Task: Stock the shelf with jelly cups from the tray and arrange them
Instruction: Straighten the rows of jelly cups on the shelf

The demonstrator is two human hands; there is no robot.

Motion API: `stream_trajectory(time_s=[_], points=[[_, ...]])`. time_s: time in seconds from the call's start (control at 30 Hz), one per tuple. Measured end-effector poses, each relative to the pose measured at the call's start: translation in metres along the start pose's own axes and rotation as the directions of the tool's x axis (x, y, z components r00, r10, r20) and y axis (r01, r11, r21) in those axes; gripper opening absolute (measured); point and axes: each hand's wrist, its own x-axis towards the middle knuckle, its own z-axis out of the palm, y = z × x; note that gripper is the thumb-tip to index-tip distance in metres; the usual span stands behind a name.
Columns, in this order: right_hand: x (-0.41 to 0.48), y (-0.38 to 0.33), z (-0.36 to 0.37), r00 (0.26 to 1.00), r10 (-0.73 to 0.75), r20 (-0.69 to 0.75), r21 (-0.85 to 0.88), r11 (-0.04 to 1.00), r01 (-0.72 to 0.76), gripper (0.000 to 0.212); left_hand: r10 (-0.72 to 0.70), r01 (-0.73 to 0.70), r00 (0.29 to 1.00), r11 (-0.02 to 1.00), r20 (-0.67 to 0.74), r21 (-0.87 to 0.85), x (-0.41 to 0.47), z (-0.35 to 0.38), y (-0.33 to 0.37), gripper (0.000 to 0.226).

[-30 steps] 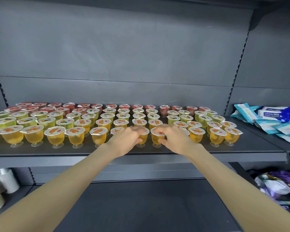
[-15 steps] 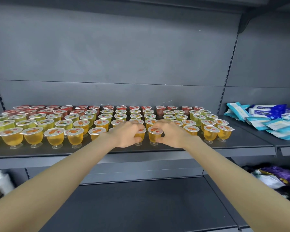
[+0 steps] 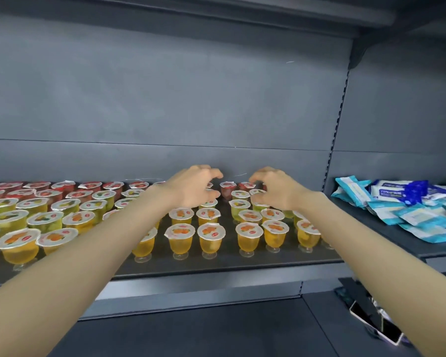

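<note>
The jelly cups (image 3: 208, 234) stood upright in tight rows on the dark grey shelf (image 3: 216, 264), filling it from the left edge of the view to just short of the slotted upright (image 3: 338, 119) on the right. The orange cups (image 3: 249, 237) made up the front rows near the shelf's lip, the green cups (image 3: 240, 195) sat behind them, and the red cups (image 3: 227, 186) lined the back against the grey rear panel (image 3: 165, 99). Every cup that could be seen had its foil lid on and rested on a small clear foot. Both bare forearms reached in from below, over the front rows. The left hand (image 3: 193, 186) hung over the green and red cups near the back, its fingers curled down in a claw with the thumb below them; whether it had hold of a cup could not be told, since the hand hid whatever lay under it. The right hand (image 3: 274, 190) was just beside it, the two apart with a red cup showing between them, and its fingers were likewise bent over a green cup near the back, touching or not I could not tell. On the neighbouring shelf to the right lay a loose heap of blue and white wipe packets (image 3: 410, 215). Below ran a lower shelf (image 3: 191, 331).
</note>
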Motion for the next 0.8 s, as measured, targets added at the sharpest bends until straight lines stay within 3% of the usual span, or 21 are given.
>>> stream_trajectory(time_s=[0.23, 0.5, 0.7, 0.8], points=[[0.049, 0.061, 0.014, 0.999, 0.014, 0.043, 0.028, 1.0, -0.015, 0.044, -0.076, 0.077, 0.997, 0.995, 0.022, -0.068, 0.069, 0.042, 0.008, 0.045], [0.096, 0.104, 0.043, 0.986, -0.037, 0.165, 0.074, 0.997, 0.025, 0.041, -0.174, 0.2, 0.966, 0.971, 0.191, -0.129, 0.13, 0.087, -0.004, 0.042], [0.114, 0.119, 0.057, 0.967, -0.058, 0.25, 0.106, 0.994, 0.033, 0.046, -0.148, 0.219, 0.937, 0.954, 0.316, -0.202, 0.149, 0.1, -0.012, 0.046], [0.122, 0.125, 0.062, 0.957, -0.075, 0.279, 0.109, 0.993, 0.046, 0.04, -0.106, 0.197, 0.933, 0.95, 0.344, -0.241, 0.156, 0.106, -0.014, 0.038]])
